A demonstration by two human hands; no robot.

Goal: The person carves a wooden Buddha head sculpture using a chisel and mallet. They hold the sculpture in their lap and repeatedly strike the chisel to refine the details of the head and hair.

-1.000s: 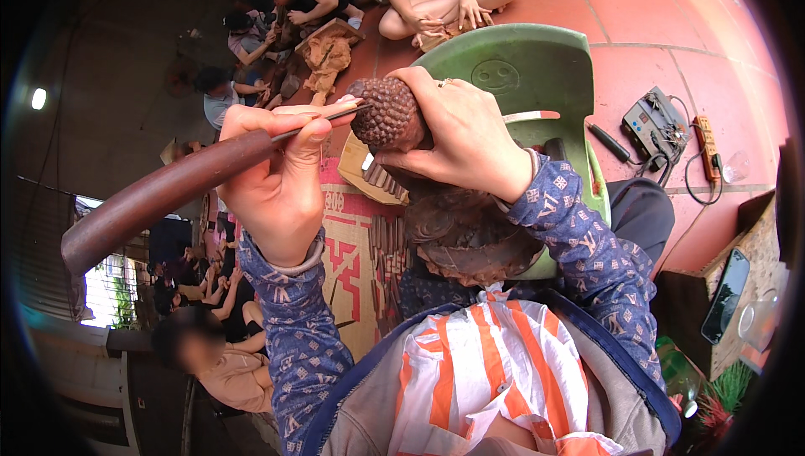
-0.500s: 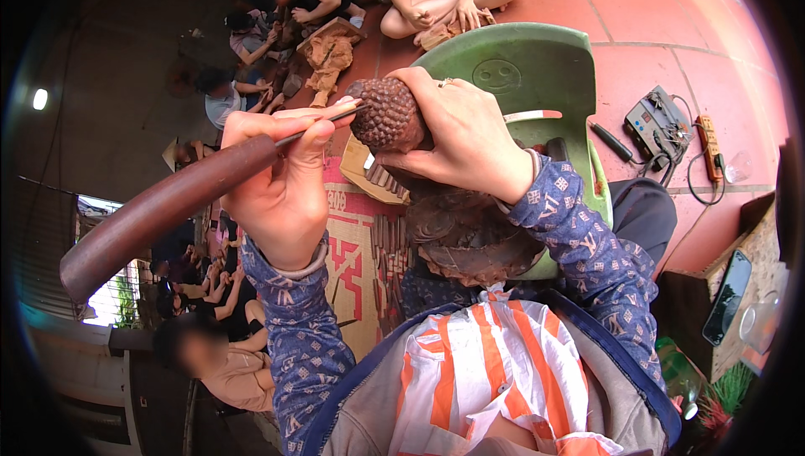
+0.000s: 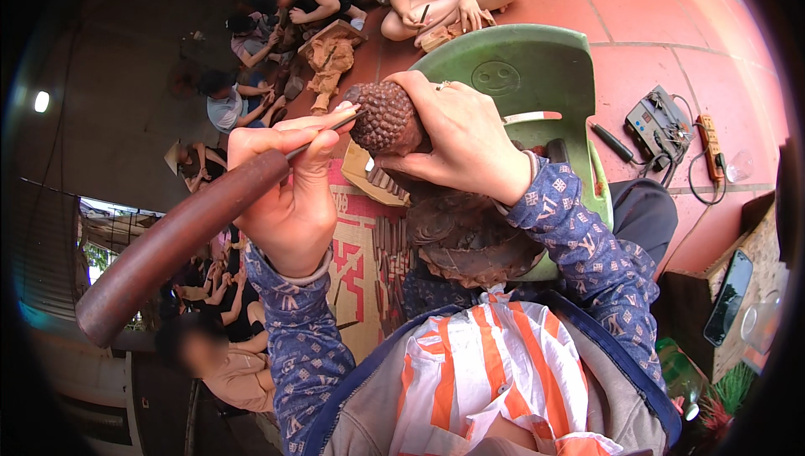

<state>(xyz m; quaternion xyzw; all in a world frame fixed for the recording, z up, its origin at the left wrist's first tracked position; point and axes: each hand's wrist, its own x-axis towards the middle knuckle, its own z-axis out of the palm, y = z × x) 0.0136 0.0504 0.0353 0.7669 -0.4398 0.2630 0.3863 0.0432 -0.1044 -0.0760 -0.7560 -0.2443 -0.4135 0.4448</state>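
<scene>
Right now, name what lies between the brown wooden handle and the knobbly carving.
In the head view, a thin dark blade, pinched in the left hand, runs between the wooden handle and the knobbly carving.

On my right, the red-tiled floor (image 3: 629, 32) is supporting a control box (image 3: 654, 124), a black rod-shaped tool (image 3: 613, 143) and a power strip (image 3: 710, 144).

Round dark-brown carved wooden head (image 3: 381, 119) tips crown-left, knobbly all over (face mostly hidden). Thin-bladed carving tool (image 3: 186, 242), thick brown wooden handle, slants up rightward, tip at knobs.
</scene>
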